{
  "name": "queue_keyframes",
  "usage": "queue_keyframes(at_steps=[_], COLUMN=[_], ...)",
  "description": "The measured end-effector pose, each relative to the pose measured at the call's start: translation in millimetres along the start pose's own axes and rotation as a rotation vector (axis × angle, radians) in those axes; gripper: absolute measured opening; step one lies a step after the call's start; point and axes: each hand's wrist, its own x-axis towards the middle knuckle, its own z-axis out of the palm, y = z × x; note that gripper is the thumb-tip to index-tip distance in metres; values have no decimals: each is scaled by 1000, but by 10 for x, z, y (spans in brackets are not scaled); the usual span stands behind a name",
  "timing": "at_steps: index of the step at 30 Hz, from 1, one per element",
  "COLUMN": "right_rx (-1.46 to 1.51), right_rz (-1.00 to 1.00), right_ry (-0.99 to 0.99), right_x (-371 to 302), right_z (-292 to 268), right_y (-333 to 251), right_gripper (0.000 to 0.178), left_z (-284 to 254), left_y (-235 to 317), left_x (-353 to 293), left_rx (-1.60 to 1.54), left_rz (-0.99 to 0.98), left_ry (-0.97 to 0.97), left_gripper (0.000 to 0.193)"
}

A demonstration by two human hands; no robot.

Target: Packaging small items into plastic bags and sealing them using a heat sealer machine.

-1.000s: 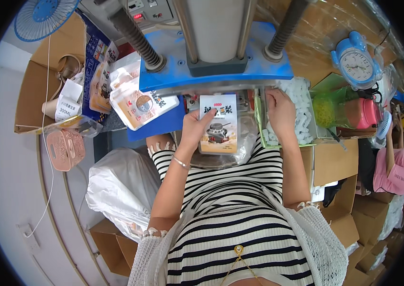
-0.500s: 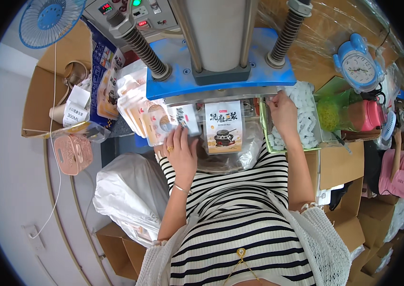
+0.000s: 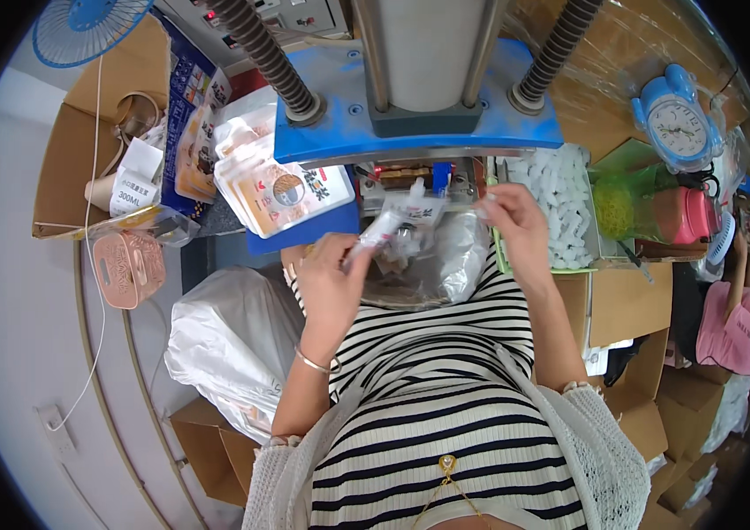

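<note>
My left hand (image 3: pixel 331 281) pinches the edge of a small printed pouch (image 3: pixel 392 225), pale and partly see-through. The pouch is tilted and smeared by motion, with a white spout (image 3: pixel 416 187) at its upper end. It hangs over a clear plastic bag (image 3: pixel 456 265) in my lap, in front of the press. To the right, my right hand (image 3: pixel 521 231) has thumb and fingers pressed together on something small and whitish, too blurred to name. That hand is beside the box of white plastic spouts (image 3: pixel 560 208). On the left lies a fanned stack of printed pouches (image 3: pixel 282 190).
The blue press plate (image 3: pixel 419 132) with its spring posts spans the space ahead of my hands. A blue alarm clock (image 3: pixel 677 124) and a green container (image 3: pixel 613 212) are at right. A cardboard box (image 3: pixel 96 97) and pink basket (image 3: pixel 130 269) are at left.
The printed pouch that hung under the press is gone from there. My left hand has left the stack and now holds a pouch. My right hand has moved left, away from the spout box.
</note>
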Motion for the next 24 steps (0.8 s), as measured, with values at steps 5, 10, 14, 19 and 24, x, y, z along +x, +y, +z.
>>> queue_keyframes(at_steps=[5,10,14,19,24], right_rx=[-183,-226,-340,-901,-1445], right_rz=[-163,-47,-78,-371,-176], right_ry=[-222,-284,-113,135,38], right_x=[159,220,204,235,256], right_z=[330,382,359,-48,-248], right_y=[-117,121,125,-10,4], right_gripper=[23,24,22,19,13], left_z=[385,697,843,840,873], left_y=[45,59,-258,-266,-515], left_x=[-78,-91,-10,405,382], left_rx=[-468,-679,-737,-778,-564], left_rz=[-301,-419,-389,-468,-410], left_ry=[-187,-234,-245,-185,-214], left_gripper=[19,22,22,27,28])
